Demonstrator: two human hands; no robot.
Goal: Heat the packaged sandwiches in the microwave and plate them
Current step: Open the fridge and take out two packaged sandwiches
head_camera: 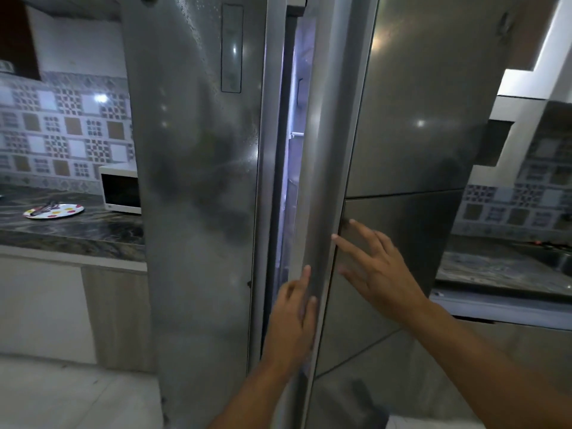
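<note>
Seen from the head camera: a tall steel side-by-side fridge (198, 181), its right door (411, 119) slightly ajar, with a narrow lit gap (292, 150) between the two doors. Left hand (292, 323) laid on the rounded inner edge of the right door, just beside the gap, fingers straight and close together, gripping nothing. Right hand (376, 267) spread wide against the front of the same door, fingers straight and apart, fingertips near the door's edge, also holding nothing. No packaged sandwiches to be seen; impossible to tell what is inside through the gap. Far to the left, a white microwave (120, 190) with its door closed, standing on a dark marble counter (71, 233). Near the microwave on the same counter, a white plate (54, 211) with coloured dots, some dark thing lying on it, too small to identify. Patterned wall tiles (62, 125) behind the counter.
</note>
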